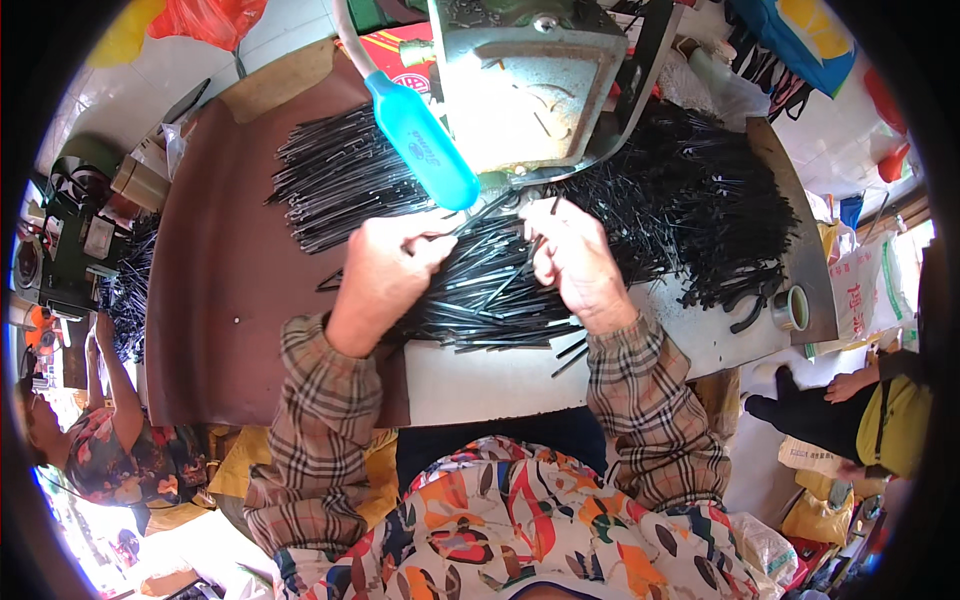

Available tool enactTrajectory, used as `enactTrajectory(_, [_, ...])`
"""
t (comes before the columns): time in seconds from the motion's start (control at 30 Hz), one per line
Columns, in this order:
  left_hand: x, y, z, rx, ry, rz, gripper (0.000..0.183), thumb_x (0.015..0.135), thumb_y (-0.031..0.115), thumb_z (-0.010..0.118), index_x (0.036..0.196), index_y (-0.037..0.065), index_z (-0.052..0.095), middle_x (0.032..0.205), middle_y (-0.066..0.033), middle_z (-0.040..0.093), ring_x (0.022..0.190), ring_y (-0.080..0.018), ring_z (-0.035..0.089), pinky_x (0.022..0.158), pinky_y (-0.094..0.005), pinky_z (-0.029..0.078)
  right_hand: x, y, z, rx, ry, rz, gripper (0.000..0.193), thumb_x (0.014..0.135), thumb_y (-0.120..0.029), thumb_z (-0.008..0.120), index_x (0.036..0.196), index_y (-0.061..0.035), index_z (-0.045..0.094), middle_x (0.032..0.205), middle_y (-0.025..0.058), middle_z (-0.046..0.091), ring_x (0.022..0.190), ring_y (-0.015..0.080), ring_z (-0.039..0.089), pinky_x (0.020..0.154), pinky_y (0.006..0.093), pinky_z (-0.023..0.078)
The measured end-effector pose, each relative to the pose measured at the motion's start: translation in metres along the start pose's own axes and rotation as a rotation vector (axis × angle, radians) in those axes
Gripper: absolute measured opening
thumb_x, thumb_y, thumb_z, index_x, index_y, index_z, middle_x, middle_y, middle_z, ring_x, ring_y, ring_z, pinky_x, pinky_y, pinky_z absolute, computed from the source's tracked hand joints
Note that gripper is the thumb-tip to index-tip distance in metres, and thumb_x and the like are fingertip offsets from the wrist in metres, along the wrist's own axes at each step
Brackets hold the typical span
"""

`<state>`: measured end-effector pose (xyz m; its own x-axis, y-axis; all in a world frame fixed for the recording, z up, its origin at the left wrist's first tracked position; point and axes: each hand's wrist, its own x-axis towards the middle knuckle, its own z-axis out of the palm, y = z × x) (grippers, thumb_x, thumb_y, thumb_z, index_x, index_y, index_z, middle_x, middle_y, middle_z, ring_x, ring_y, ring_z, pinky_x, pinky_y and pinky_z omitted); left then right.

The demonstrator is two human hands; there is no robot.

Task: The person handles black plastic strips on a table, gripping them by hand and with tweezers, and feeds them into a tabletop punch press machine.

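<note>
My left hand (385, 275) is closed in a pinch just below the machine head, at the lower end of a thin black strip (488, 212). That strip slants up to the right, toward the foot of the machine (530, 100). To its right, my right hand (582, 268) is curled with thumb and fingers together, and a thin dark strip shows at its fingertips. Under and between both hands lies a loose heap of black strips (490, 290). A bright blue lamp (425, 140) hangs beside the machine, its tip close above my left fingers.
Bundled black strips (335, 175) lie left of the machine, and a larger dark pile (715, 200) lies right. A round tin (790, 308) stands near the table's (230, 300) right edge. One person (110, 430) is at the far left, another (850, 415) at the right.
</note>
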<state>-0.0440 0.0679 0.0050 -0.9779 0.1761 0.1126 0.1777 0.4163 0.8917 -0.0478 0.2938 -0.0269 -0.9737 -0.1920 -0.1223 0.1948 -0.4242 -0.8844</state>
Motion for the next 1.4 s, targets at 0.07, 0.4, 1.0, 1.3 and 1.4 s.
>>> enactTrajectory(0.07, [0.0,0.006,-0.008,0.008,-0.043,-0.156,0.019,0.089,0.009,0.07,0.104,-0.002,0.073,0.072,0.003,0.061,0.059,-0.0017,0.047,0.051,-0.0184,0.036,0.005,0.002,-0.008,0.039,0.038,0.006,0.013,0.098,-0.017,0.061,0.096,-0.0037,0.062,0.08,0.001,0.058,0.06,0.007,0.059,0.051,0.021,0.048])
enactTrajectory(0.4, [0.022,0.001,0.012,-0.559,-0.161,-0.167,0.017,0.09,0.015,0.068,0.079,0.002,0.067,0.071,0.0046,0.057,0.066,-0.0033,0.046,0.061,-0.0213,0.038,0.014,0.007,-0.01,0.114,0.055,-0.071,0.02,0.098,-0.008,0.059,0.106,0.0035,0.044,0.097,0.0202,0.065,0.09,0.0281,0.072,0.073,0.0281,0.061])
enactTrajectory(1.0, [0.025,-0.011,0.015,-0.573,-0.169,-0.275,0.022,0.089,0.02,0.069,0.073,0.007,0.064,0.065,0.0069,0.053,0.056,-0.0004,0.039,0.049,-0.0187,0.028,0.018,0.01,-0.011,0.068,0.118,-0.139,0.022,0.096,-0.008,0.062,0.104,0.0008,0.044,0.093,0.0182,0.065,0.087,0.0276,0.072,0.073,0.0295,0.062])
enactTrajectory(1.3, [0.023,-0.012,0.015,-0.572,-0.152,-0.256,0.022,0.09,0.021,0.068,0.072,0.008,0.063,0.064,0.0075,0.052,0.055,-0.0004,0.039,0.048,-0.0183,0.028,0.016,0.009,-0.009,0.072,0.103,-0.146,0.019,0.096,-0.006,0.061,0.104,0.0009,0.045,0.092,0.0173,0.065,0.086,0.027,0.072,0.073,0.03,0.062])
enactTrajectory(1.4, [0.022,-0.011,0.015,-0.574,-0.147,-0.249,0.022,0.09,0.02,0.068,0.073,0.007,0.064,0.065,0.0073,0.052,0.056,-0.0006,0.04,0.049,-0.0183,0.029,0.016,0.009,-0.009,0.074,0.117,-0.141,0.018,0.096,-0.005,0.061,0.104,0.0009,0.045,0.093,0.017,0.065,0.087,0.0277,0.072,0.073,0.0302,0.062])
